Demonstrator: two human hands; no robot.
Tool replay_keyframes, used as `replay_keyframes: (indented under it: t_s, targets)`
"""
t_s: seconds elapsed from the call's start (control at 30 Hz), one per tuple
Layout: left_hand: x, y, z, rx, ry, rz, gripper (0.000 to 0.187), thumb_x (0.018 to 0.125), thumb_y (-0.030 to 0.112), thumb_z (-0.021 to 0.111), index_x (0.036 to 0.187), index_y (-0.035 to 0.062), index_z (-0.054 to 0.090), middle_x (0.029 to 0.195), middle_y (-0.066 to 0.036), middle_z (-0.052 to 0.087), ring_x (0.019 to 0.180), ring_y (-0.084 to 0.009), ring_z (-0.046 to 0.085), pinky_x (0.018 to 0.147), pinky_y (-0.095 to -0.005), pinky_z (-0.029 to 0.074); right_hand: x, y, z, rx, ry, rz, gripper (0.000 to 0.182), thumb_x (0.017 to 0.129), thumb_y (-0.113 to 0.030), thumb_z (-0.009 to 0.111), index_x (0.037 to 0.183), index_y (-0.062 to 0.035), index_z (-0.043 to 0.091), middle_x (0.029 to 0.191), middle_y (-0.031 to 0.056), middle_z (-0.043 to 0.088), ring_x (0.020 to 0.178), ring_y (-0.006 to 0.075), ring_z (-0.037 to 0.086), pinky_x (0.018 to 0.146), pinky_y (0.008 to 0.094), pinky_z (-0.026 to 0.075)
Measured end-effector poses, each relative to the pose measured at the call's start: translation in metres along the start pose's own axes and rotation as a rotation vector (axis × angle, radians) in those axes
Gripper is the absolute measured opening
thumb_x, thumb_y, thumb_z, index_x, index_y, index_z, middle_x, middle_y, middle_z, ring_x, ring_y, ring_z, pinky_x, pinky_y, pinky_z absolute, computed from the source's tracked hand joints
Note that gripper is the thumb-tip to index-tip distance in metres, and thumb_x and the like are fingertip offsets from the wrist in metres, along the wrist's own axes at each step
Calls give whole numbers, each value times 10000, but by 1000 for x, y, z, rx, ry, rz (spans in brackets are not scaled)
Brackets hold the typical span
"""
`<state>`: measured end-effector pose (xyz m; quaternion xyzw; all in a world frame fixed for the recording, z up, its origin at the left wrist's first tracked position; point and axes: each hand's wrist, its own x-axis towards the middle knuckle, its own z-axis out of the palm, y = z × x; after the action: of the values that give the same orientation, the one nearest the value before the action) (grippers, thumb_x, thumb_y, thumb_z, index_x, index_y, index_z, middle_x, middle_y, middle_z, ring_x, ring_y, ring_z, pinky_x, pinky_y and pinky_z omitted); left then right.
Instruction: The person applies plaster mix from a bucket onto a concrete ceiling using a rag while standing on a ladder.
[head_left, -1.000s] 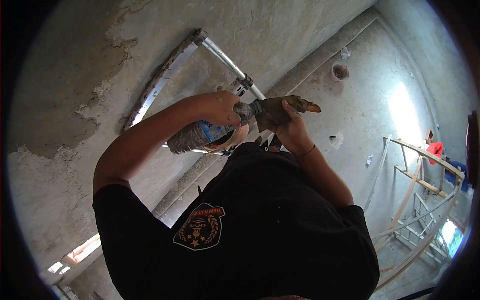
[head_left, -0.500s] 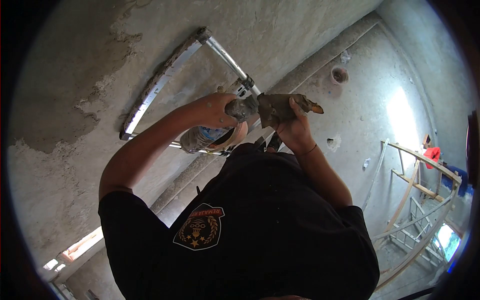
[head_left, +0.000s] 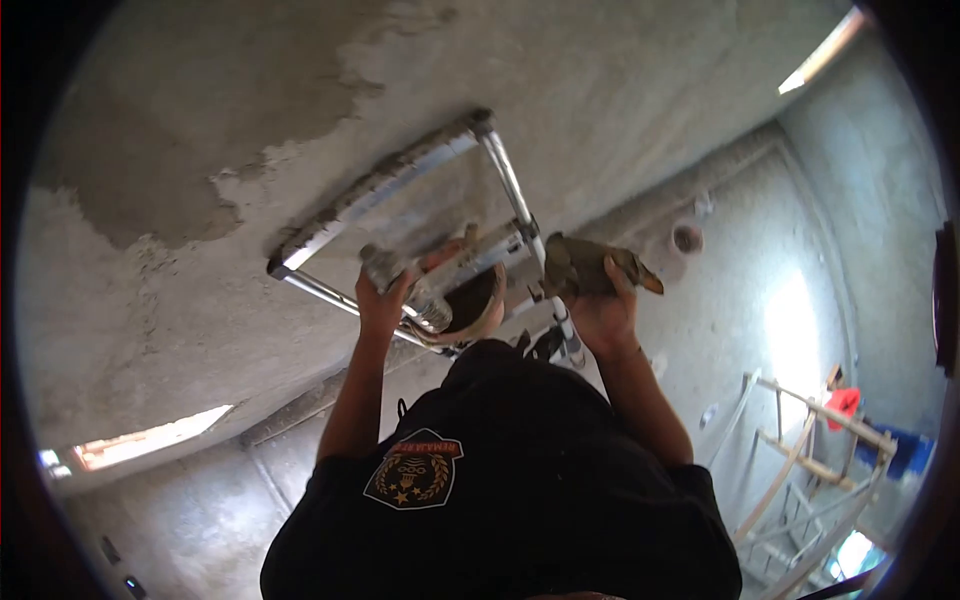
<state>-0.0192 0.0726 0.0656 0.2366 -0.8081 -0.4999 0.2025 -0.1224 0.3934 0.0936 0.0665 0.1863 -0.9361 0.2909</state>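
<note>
My left hand (head_left: 383,300) is closed around a clear plastic bottle (head_left: 432,308), tilted over the left side of a bucket (head_left: 492,312) with dark contents. On the right, my right hand (head_left: 605,318) grips a grey-brown, mud-coated object (head_left: 585,268) with an orange-brown tip; its exact kind is unclear. The bucket sits within a metal ladder frame (head_left: 512,180), whose mortar-caked top bar (head_left: 375,190) is near the rough wall. The right-hand object is beside the ladder's right rail.
A wall with a darker damp patch (head_left: 200,110) rises beyond the ladder. A small round container (head_left: 688,237) stands on the floor at the upper right. At the lower right are a wooden frame (head_left: 825,412), a red item (head_left: 843,408) and a blue item (head_left: 905,450).
My left hand has moved left and down, away from the mud-coated object, and now holds the bottle. My right hand still grips its object. The view has shifted.
</note>
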Motion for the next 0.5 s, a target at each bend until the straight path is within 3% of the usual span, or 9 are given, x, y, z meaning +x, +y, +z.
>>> replay_keyframes:
  t_s: [0.07, 0.1, 0.17, 0.27, 0.3, 0.4, 0.43, 0.5]
  targets:
    - [-14, -53, -25, -254, 262, -139, 441, 742, 158, 770, 1121, 11, 601, 1108, -140, 615, 1018, -273, 590, 900, -393, 463, 7, 0, 7, -41, -54, -43, 380, 950, -275, 511, 1252, -46, 549, 1281, 128, 593, 1197, 289, 551, 1001, 450, 432]
    - [-22, -57, -35, -260, 290, -134, 441, 742, 158, 770, 1121, 11, 601, 1108, -140, 615, 1018, -273, 590, 900, -393, 463, 10, 0, 12, -59, -78, -46, 367, 943, -257, 509, 1239, -46, 560, 1257, 122, 608, 1172, 280, 572, 994, 435, 445]
    - [-33, -66, -48, 307, 685, -38, 458, 730, 155, 779, 1120, -2, 598, 1230, -163, 509, 1148, -301, 485, 982, -415, 397, 21, 2, 19, -69, -93, -9, 348, 936, -236, 518, 1224, -47, 568, 1241, 120, 615, 1163, 273, 579, 986, 424, 456]
    - [-19, -76, -60, 225, 780, 104, 465, 754, 147, 768, 1139, -32, 578, 1202, -125, 475, 1166, -253, 465, 972, -383, 403, 40, 10, 30, -82, -103, 12, 313, 920, -183, 538, 1199, -48, 581, 1218, 119, 627, 1156, 261, 586, 970, 408, 473]
    - [-11, -71, -60, -63, 719, 136, 589, 694, 152, 807, 1193, -11, 538, 1281, -151, 442, 1188, -299, 438, 1005, -417, 369, 46, 13, 34, -88, -102, 8, 298, 912, -152, 548, 1188, -48, 585, 1210, 121, 631, 1158, 255, 585, 963, 402, 480]
    - [13, -89, -54, -237, 585, 169, 650, 677, 166, 824, 1219, -6, 507, 1275, -143, 455, 1153, -296, 474, 985, -404, 394, 64, 21, 64, -109, -165, -18, 268, 896, -93, 571, 1161, -50, 589, 1195, 109, 629, 1129, 252, 594, 963, 392, 479]
    - [20, -92, -50, -11, 646, 326, 656, 658, 207, 841, 1185, -1, 511, 1183, -153, 488, 1047, -321, 527, 895, -422, 447, 70, 24, 75, -116, -174, -16, 268, 896, -93, 571, 1161, -50, 589, 1195, 109, 629, 1129, 252, 594, 963, 392, 479]
    - [23, -80, -46, 145, 708, 356, 641, 649, 222, 845, 1157, 2, 524, 1123, -163, 495, 993, -341, 533, 848, -439, 456, 83, 30, 99, -148, -202, -97, 254, 882, -46, 596, 1135, -47, 590, 1165, 91, 620, 1101, 228, 588, 958, 379, 476]
